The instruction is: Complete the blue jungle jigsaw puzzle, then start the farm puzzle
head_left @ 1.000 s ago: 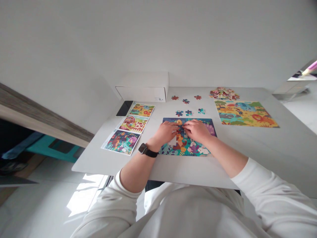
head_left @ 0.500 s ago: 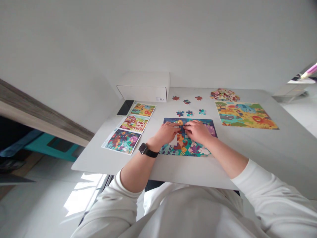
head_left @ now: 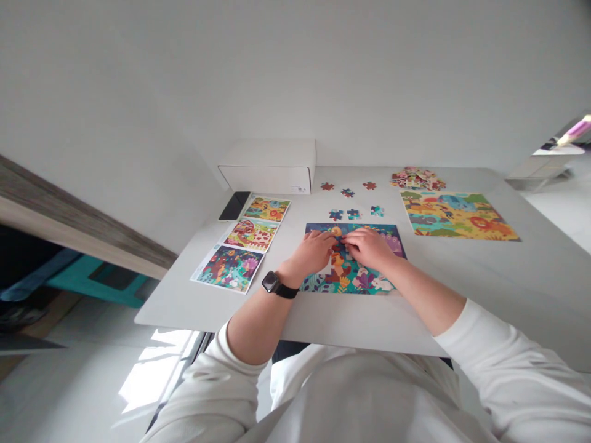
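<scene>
A colourful jigsaw puzzle of animals and plants lies flat on the table, with a pale gap at its left side. Over its upper left part rests my left hand, fingers curled, fingertips down on the dark blue area. My right hand comes in from the other side, also closed, its thumb and fingers at a dark blue puzzle piece between the hands. The fingertips hide most of that piece. Just beyond the puzzle lie several loose puzzle pieces.
A finished safari puzzle lies to the right, below a heap of pieces. Three picture sheets run along the left, beside a phone. A white box stands against the wall at the back of the table.
The view has tipped up slightly, so everything sits a little lower. Both hands stay at the same spot on the puzzle, with barely any finger movement.
</scene>
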### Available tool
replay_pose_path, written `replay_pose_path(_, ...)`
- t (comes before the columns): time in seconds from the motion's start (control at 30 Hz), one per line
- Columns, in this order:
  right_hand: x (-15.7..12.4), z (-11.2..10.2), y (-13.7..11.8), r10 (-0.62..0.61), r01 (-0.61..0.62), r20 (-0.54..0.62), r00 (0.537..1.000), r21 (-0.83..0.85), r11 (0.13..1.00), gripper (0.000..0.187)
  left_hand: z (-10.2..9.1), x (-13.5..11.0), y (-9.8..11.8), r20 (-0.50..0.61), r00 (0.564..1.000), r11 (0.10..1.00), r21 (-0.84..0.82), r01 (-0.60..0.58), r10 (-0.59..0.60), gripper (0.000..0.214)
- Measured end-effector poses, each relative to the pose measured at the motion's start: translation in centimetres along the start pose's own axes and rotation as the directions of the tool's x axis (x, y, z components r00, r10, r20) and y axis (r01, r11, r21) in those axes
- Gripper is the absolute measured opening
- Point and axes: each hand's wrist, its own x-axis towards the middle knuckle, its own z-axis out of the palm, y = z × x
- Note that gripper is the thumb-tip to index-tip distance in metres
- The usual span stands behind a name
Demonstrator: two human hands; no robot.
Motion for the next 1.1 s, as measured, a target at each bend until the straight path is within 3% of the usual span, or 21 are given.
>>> replay_pose_path(0.17, -0.1, 0.0, 0.1, -0.012, 0.012, -0.025, 1.0, 0.017, 1.0, 0.026, 0.3, 0.2, -0.5, -0.026, 0.999, 0.999, -0.037, -0.039, 0.038, 0.051)
replay_pose_path(0.3, -0.1, -0.1, 0.2, 0.001, 0.003, -0.083, 0.997, 0.037, 0.999, 0.023, 0.6, 0.5, -0.7, -0.031, 1.0, 0.998, -0.057, -0.004, 0.002, 0.063)
replay_pose_path(0.47, 0.0, 0.2, -0.1, -0.012, 0.012, -0.029, 1.0, 0.025, 1.0, 0.021, 0.7, 0.6, -0.9, -0.041, 0.999, 0.996, -0.093, 0.001, -0.004, 0.061)
replay_pose_path(0.6, 0.1, -0.6, 0.2, 0.089, -0.085, -0.131, 0.987, 0.034, 0.996, 0.022, 0.4, 0.6, -1.1, -0.063, 0.998, 0.993, -0.12, 0.001, -0.009, 0.059)
replay_pose_path(0.73, 0.0, -3.1, 1.9, 0.308, -0.274, -0.288, 0.907, 0.156, 0.949, 0.025, -0.3, 0.5, -1.0, -0.142, 0.989, 0.989, -0.15, 0.021, -0.043, 0.051)
replay_pose_path(0.93, -1.2, -8.2, 5.9, 0.567, -0.48, -0.342, 0.749, 0.311, 0.821, 0.028, -0.9, 0.5, -0.6, -0.178, 0.979, 0.981, -0.181, 0.068, -0.101, 0.039)
replay_pose_path(1.03, -1.9, -9.0, 7.7, 0.607, -0.531, -0.364, 0.706, 0.293, 0.795, 0.03, -1.4, 0.4, -0.9, -0.22, 0.967, 0.981, -0.172, 0.09, -0.128, 0.039)
replay_pose_path(1.1, -2.2, -8.6, 8.7, 0.626, -0.577, -0.318, 0.712, 0.243, 0.78, 0.03, -1.8, 0.3, -1.5, -0.269, 0.948, 0.978, -0.17, 0.125, -0.168, 0.038)
